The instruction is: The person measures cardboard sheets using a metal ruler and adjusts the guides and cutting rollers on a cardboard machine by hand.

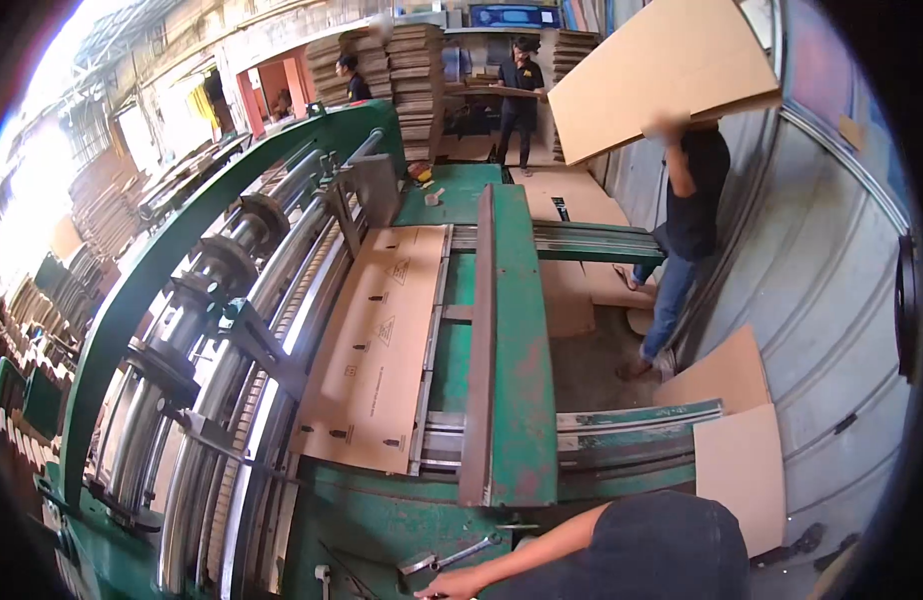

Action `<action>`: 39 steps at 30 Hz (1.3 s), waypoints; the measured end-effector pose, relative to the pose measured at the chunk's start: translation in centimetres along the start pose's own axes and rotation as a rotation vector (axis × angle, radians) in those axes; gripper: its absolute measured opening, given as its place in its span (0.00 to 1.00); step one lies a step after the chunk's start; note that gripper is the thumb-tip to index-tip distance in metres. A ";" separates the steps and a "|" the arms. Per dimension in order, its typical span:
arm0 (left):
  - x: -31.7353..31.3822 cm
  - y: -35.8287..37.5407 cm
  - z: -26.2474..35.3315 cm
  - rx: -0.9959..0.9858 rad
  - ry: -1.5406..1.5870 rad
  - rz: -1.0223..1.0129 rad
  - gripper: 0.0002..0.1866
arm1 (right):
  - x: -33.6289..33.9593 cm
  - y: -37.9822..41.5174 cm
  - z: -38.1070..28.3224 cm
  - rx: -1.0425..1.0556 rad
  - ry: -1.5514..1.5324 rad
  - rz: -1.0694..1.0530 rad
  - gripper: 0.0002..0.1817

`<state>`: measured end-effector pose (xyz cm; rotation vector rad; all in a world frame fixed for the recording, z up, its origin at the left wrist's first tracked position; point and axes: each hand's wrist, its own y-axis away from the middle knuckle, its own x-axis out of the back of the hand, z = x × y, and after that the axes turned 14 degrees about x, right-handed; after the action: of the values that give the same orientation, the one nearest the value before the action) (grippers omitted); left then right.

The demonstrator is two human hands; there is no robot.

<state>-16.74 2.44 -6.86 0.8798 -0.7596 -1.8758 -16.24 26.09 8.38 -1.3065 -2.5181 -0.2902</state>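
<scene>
My right hand [454, 583] reaches in from the right at the bottom edge, below a dark sleeve. Its fingers are closed around something small that the frame's edge cuts off. Just above it, a metal wrench [474, 552] lies on the green machine bed [382, 515]. Another metal tool [324, 574] is to the left of the hand. My left hand is out of view. Beyond the tools, a printed brown cardboard sheet [372, 345] lies flat beside the machine's rollers [232, 330].
A green crossbeam [522, 350] spans the rails. At the right, a person [694, 190] carries large cardboard sheets [667, 75]. Another person [520, 95] stands near cardboard stacks [414, 95], and a third [354, 80] is behind the machine. Cardboard [742, 480] leans at lower right.
</scene>
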 end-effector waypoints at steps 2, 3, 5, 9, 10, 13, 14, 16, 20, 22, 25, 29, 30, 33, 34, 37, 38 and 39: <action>-3.4 3.9 2.2 0.108 0.036 -0.020 0.28 | -1.9 0.6 1.4 0.060 -0.010 0.022 0.24; -4.4 5.7 2.9 0.164 0.051 -0.029 0.31 | -2.8 0.8 2.2 0.121 -0.027 0.041 0.32; -6.0 8.6 2.7 0.169 0.037 -0.027 0.34 | -4.2 1.6 2.0 0.122 -0.004 0.036 0.31; -7.1 12.8 0.9 0.168 0.036 -0.060 0.37 | -6.5 3.5 -0.3 0.110 0.045 0.044 0.28; -7.0 13.7 0.2 0.153 0.054 -0.102 0.34 | -7.3 4.2 -1.0 0.099 0.053 0.070 0.27; -6.8 16.0 -1.6 0.149 0.050 -0.164 0.27 | -10.1 6.1 -1.8 0.059 0.035 0.124 0.24; -6.7 16.4 -1.9 0.150 0.029 -0.190 0.22 | -11.0 6.7 -1.6 0.030 0.022 0.152 0.24; -6.1 16.7 -2.7 0.156 -0.012 -0.244 0.13 | -12.6 8.3 -0.1 0.086 0.213 0.171 0.22; -4.4 16.4 -4.9 0.184 0.025 -0.288 0.08 | -13.7 13.1 1.1 0.039 0.297 0.190 0.16; -3.2 14.9 -5.3 0.188 0.049 -0.299 0.08 | -12.3 16.4 -0.4 -0.087 0.305 0.066 0.16; -1.4 14.2 -4.6 0.187 0.213 -0.326 0.10 | -12.6 21.7 -0.1 -0.390 0.260 0.273 0.17; -3.0 15.2 -1.1 0.124 0.319 -0.325 0.11 | -12.6 27.6 0.1 -0.520 0.236 0.487 0.16; -3.2 15.3 -0.5 0.118 0.319 -0.332 0.11 | -12.6 28.4 0.2 -0.518 0.238 0.486 0.16; -5.1 15.3 0.4 0.092 0.309 -0.351 0.13 | -12.3 30.3 1.0 -0.483 0.049 0.578 0.13; -5.8 15.3 0.6 0.077 0.296 -0.365 0.14 | -11.9 30.9 1.3 -0.480 0.049 0.574 0.13; -8.4 15.2 1.2 0.064 0.311 -0.377 0.15 | -11.3 32.5 2.3 -0.455 -0.025 0.675 0.10; -9.4 15.0 1.4 0.065 0.336 -0.383 0.16 | -10.9 33.2 2.6 -0.453 -0.028 0.669 0.10; -10.6 14.7 1.6 0.067 0.364 -0.388 0.17 | -10.5 34.0 2.8 -0.422 -0.036 0.707 0.10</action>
<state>-7.58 6.26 8.38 1.4453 -0.4495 -1.9441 16.94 38.27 3.70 -2.2623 -1.8986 -0.6479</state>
